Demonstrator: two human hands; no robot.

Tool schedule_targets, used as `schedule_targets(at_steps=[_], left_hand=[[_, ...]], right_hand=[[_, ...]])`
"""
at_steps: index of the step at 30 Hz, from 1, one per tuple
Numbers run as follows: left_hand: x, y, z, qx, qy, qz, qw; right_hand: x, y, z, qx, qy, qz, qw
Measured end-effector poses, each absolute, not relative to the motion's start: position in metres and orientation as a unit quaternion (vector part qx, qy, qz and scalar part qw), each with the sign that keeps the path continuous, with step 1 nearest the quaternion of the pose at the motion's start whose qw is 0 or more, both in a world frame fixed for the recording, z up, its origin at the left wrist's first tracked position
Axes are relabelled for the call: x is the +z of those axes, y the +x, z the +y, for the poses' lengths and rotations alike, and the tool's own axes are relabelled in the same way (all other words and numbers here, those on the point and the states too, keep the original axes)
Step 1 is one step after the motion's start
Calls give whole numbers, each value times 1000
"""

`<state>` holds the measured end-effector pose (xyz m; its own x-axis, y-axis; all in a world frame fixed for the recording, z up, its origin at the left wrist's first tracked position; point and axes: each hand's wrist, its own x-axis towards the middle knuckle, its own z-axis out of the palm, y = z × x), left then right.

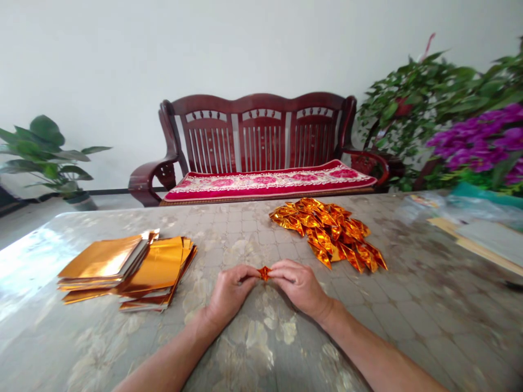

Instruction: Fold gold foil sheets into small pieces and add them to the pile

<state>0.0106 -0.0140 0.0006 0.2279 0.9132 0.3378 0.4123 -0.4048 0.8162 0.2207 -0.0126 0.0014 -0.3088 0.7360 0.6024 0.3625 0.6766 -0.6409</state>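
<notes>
Between my two hands, a small folded piece of shiny orange-gold foil paper (265, 273) is pinched at both ends. My left hand (233, 289) grips its left end between thumb and fingers. On the opposite end, my right hand (300, 286) holds it the same way; most of the piece is covered by the fingertips. A pile of folded gold foil paper pieces (329, 228) lies beyond my right hand. Off to the left are stacks of flat, square gold foil paper sheets (157, 267), with some grey-white undersides showing.
The table (253, 348) has a patterned, glossy cover. Plastic bags (482, 209) and flat papers (492, 239) lie at its right side, near a dark thin object (514, 286). Behind stands a wooden bench (261, 130) with a red-and-white cushion, flanked by plants (51, 155).
</notes>
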Motion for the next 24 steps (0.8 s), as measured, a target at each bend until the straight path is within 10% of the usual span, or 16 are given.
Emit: schedule_targets(at_steps=[24], left_hand=[[3, 21, -22, 471, 631, 486, 380]], right_hand=[[7, 207, -19, 264, -372, -724, 518]])
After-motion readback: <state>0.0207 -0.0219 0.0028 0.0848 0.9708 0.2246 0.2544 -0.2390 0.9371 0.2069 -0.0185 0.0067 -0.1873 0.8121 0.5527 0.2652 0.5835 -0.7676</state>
